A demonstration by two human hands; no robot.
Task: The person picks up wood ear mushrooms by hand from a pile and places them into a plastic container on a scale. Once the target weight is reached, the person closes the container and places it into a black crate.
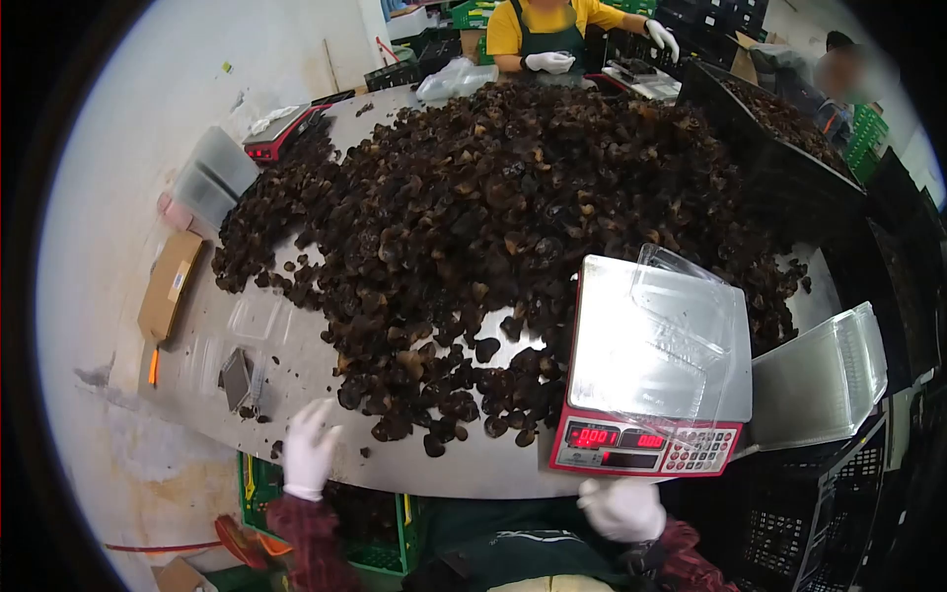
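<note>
My left hand point(310, 449), in a white glove, is over the near left edge of the metal table point(395, 474), left of the dark mushroom-like pieces point(493, 207); its fingers are apart and nothing shows in it. My right hand point(624, 507), also gloved in white, is just below the front of the red digital scale point(646, 365). Its fingers look curled, and whether they hold anything is hidden. A clear plastic tray point(681, 306) lies on the scale's silver plate. The display glows red.
Stacked clear trays point(824, 380) stand right of the scale. A cardboard piece point(170, 286), plastic containers point(215, 178) and another red scale point(286, 133) are at the left. A green crate point(404, 533) sits below the table edge. Across stands a co-worker point(552, 39); another person is far right.
</note>
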